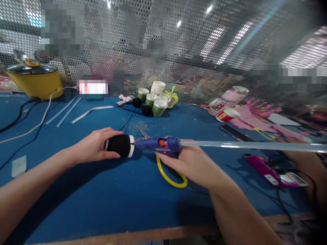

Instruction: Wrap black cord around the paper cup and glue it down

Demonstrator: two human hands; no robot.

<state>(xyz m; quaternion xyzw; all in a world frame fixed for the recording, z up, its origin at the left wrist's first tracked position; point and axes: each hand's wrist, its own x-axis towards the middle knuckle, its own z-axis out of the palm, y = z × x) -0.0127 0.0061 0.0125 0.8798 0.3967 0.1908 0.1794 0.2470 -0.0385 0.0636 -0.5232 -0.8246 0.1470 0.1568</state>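
Observation:
My left hand (pixel 93 144) is closed round a small cup (pixel 119 146) wrapped in black, lying on its side with its white rim to the right. In my right hand (pixel 198 165) is a blue hot glue gun (pixel 150 143), a small red light showing on it. Its tip is at the cup's white rim; whether it touches, I cannot tell. A long clear glue stick (pixel 242 145) runs out of the gun's back to the right. Beneath the gun lie scissors (pixel 170 181) with a yellow handle, partly hidden by my right hand.
Green-wrapped cups (pixel 159 106) and black yarn balls (pixel 146 110) stand at the back. A yellow pot (pixel 35 83) and white cable (pixel 48 105) are left. Right are a purple device (pixel 263 170), pink pieces (pixel 258 117) and another person's arm (pixel 304 166). Perforated metal (pixel 114 44) rises behind.

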